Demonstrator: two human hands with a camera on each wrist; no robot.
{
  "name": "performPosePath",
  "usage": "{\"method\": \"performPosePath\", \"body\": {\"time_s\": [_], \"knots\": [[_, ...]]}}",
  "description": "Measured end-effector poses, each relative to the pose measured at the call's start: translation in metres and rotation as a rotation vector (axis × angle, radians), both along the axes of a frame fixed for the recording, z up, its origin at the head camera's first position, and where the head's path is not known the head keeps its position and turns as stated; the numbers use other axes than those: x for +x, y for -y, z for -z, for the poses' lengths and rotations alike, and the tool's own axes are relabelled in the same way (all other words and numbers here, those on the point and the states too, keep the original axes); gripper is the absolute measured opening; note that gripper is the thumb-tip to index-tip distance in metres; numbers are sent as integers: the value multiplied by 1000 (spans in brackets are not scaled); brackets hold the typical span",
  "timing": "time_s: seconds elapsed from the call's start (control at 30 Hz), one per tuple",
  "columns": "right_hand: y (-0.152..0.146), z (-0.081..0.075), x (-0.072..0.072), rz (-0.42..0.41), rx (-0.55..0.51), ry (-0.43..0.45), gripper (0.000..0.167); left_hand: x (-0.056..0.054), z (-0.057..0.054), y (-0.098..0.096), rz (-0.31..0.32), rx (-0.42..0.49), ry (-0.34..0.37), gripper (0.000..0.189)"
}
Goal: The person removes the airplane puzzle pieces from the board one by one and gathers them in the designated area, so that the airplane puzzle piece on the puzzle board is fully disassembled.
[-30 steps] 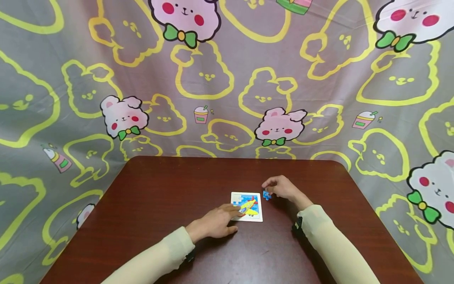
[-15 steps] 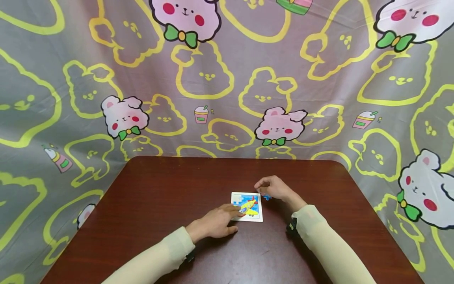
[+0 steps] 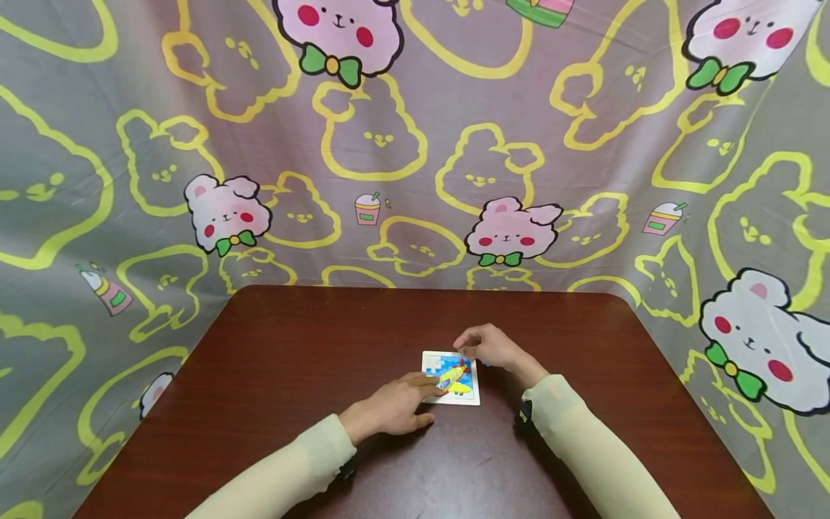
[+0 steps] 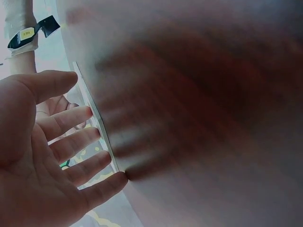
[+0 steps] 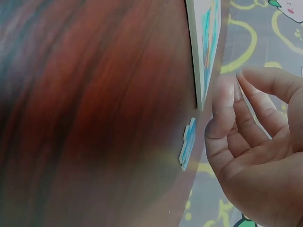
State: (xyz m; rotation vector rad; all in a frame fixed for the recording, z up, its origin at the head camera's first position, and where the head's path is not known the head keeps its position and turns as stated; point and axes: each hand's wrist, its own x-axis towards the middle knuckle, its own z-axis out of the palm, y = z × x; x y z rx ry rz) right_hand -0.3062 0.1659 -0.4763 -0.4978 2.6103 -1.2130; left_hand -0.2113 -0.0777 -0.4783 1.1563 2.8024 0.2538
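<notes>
A small framed jigsaw puzzle [image 3: 457, 375] with a yellow airplane on blue lies on the table; a pale patch without picture shows at its upper left. My left hand [image 3: 398, 405] rests on its left edge with spread, straight fingers. Over the upper right corner hovers my right hand [image 3: 496, 349], thumb and finger bent with their tips close together. No thing shows between those tips, and I cannot tell whether they pinch something. Just outside the frame, a blue jigsaw piece [image 5: 188, 144] lies on the table below my right hand, mostly hidden by it in the head view.
The dark reddish-brown table [image 3: 324, 324] has rounded far corners. Close behind and along both sides hangs a grey cloth [image 3: 415, 194] printed with yellow outlines and bunny faces. A dark band [image 4: 23, 38] with a yellow label sits on the right wrist.
My right hand has moved left from above the loose blue piece to over the puzzle's upper right corner. The piece stays on the table. My left hand has stayed in place.
</notes>
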Motion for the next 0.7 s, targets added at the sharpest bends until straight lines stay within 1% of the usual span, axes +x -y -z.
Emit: {"method": "performPosePath", "body": {"time_s": [0.17, 0.43, 0.5, 0.7], "knots": [[6, 2, -1, -2, 21, 6, 15, -1, 0, 0, -5, -10, 3, 48], [14, 3, -2, -5, 18, 24, 11, -2, 1, 1, -7, -4, 8, 48], [14, 4, -2, -16, 23, 16, 12, -2, 2, 1, -4, 0, 7, 48], [17, 4, -1, -21, 24, 29, 13, -3, 3, 2, 0, 2, 5, 48]]}}
